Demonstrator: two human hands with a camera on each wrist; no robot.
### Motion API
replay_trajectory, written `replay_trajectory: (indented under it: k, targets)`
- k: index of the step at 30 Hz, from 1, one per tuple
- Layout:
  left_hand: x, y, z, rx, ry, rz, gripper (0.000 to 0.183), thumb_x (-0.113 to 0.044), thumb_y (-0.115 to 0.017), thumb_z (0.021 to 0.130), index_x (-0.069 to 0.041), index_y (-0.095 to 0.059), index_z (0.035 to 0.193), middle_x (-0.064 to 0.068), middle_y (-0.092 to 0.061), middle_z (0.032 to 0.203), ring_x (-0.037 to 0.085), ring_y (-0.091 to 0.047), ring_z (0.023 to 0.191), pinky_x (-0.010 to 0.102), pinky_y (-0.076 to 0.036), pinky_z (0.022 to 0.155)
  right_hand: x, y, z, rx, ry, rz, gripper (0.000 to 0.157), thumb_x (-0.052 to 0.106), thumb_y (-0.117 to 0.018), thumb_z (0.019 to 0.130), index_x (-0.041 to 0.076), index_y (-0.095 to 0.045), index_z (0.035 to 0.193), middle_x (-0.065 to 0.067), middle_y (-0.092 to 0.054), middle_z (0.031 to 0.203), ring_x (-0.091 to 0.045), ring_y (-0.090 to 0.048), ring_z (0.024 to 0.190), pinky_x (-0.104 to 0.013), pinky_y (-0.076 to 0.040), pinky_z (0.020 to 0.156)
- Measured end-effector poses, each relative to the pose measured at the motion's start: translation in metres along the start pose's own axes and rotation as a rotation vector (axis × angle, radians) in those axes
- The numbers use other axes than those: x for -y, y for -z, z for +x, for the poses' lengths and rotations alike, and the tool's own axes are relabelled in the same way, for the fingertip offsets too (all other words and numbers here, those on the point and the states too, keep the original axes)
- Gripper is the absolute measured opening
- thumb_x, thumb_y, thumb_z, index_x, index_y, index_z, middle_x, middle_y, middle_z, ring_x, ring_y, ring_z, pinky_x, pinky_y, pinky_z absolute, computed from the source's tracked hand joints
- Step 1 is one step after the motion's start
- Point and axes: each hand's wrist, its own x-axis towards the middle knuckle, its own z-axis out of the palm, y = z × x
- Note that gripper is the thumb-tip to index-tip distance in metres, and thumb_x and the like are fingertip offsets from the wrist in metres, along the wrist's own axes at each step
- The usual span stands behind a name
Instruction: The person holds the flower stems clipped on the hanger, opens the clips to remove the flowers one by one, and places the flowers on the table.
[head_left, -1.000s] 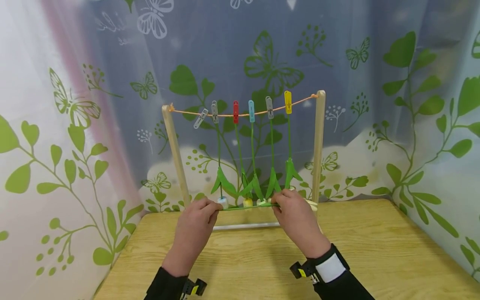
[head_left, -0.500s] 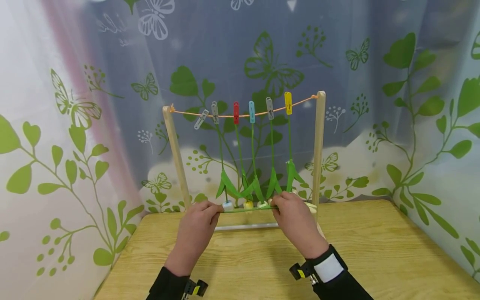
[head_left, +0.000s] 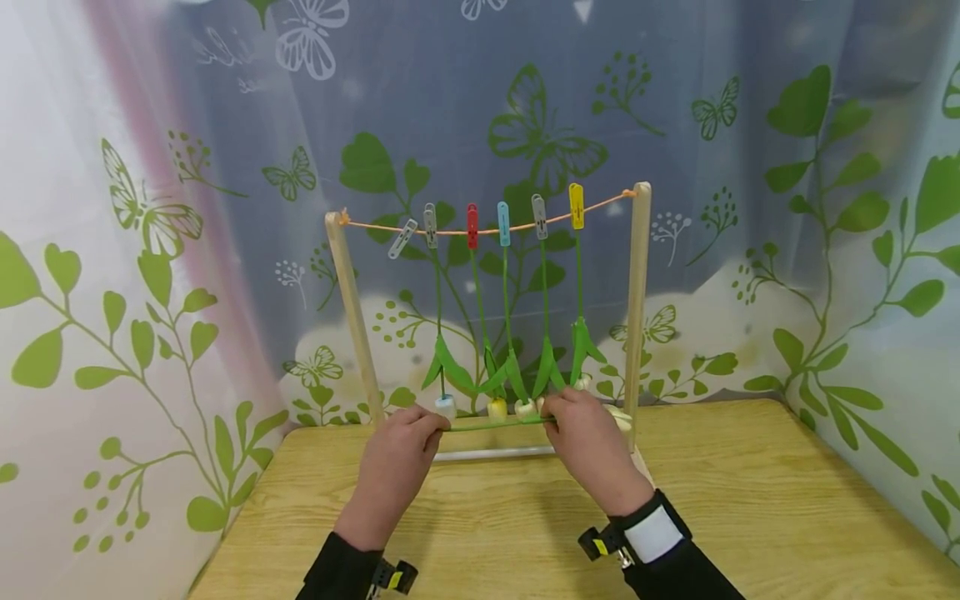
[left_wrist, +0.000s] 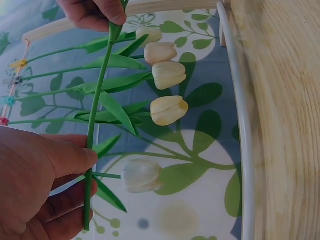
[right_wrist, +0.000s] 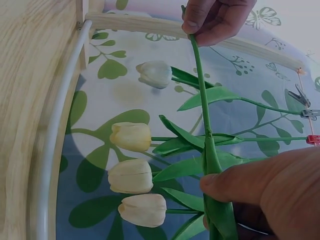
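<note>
An artificial tulip stem [left_wrist: 97,100] is stretched sideways between both hands, in front of a small wooden rack. My left hand [head_left: 401,450] pinches the bare end of the stem between thumb and fingers. At the leaf part, my right hand [head_left: 592,446] grips the same tulip, its pale bloom [head_left: 622,419] showing beyond the hand on the right. Behind them several tulips hang upside down: a bluish-white tulip [left_wrist: 141,175], a yellowish tulip [left_wrist: 169,110] and other cream ones. Clothespins hold their stems on an orange string [head_left: 450,232], among them a red clothespin [head_left: 472,225] and a yellow clothespin [head_left: 577,207].
At the string's left, a grey clothespin [head_left: 402,238] leans with no flower in it. The rack's wooden posts [head_left: 637,292] stand at either side, with a white bar [head_left: 495,454] low between them. A wood-grain table [head_left: 480,525] lies below; a printed curtain [head_left: 450,83] hangs behind.
The held stem has dropped slightly, its left end most, along with my left hand. The leftmost hanging tulip swung right and then back left. Both hands keep their hold.
</note>
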Motion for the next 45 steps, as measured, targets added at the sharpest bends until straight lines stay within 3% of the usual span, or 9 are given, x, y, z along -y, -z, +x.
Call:
replay_trajectory:
  k: [11,27,38,45]
  targets:
    - [0.001,-0.009,-0.005,0.071,0.041,0.006,0.014,-0.009,-0.081,0.091,-0.021,-0.08,0.098,-0.005,-0.068,0.09,0.017,-0.067,0.082,0.028,-0.06,0.064,-0.005,-0.012,-0.002,0.065,0.0,-0.024,0.02,0.001,-0.086,0.082,0.014,-0.072,0.083,0.001,-0.064,0.081,-0.019,-0.064,0.075,-0.03,-0.058,0.064]
    - [0.006,-0.024,-0.009,0.127,0.016,0.026,0.016,-0.007,-0.082,0.089,-0.02,-0.08,0.097,-0.004,-0.068,0.09,0.017,-0.069,0.082,0.028,-0.062,0.065,-0.007,-0.023,-0.003,0.167,-0.057,-0.001,0.019,-0.003,-0.08,0.087,0.012,-0.071,0.08,0.002,-0.061,0.078,-0.011,-0.058,0.067,-0.026,-0.05,0.056]
    - [0.008,-0.034,-0.014,0.164,0.021,0.011,0.013,-0.008,-0.081,0.091,-0.021,-0.08,0.095,-0.004,-0.066,0.086,0.016,-0.067,0.076,0.026,-0.059,0.06,-0.009,-0.032,-0.006,0.192,-0.053,-0.039,0.014,-0.001,-0.081,0.086,0.01,-0.074,0.081,0.0,-0.064,0.077,-0.015,-0.063,0.068,-0.029,-0.056,0.058]
    - [0.011,-0.04,-0.015,0.207,0.032,0.018,0.012,-0.009,-0.08,0.092,-0.021,-0.08,0.095,-0.004,-0.068,0.084,0.017,-0.069,0.076,0.029,-0.06,0.061,-0.011,-0.038,-0.008,0.203,-0.055,-0.032,0.021,-0.005,-0.078,0.086,0.011,-0.071,0.075,0.001,-0.063,0.073,-0.013,-0.061,0.065,-0.029,-0.054,0.055]
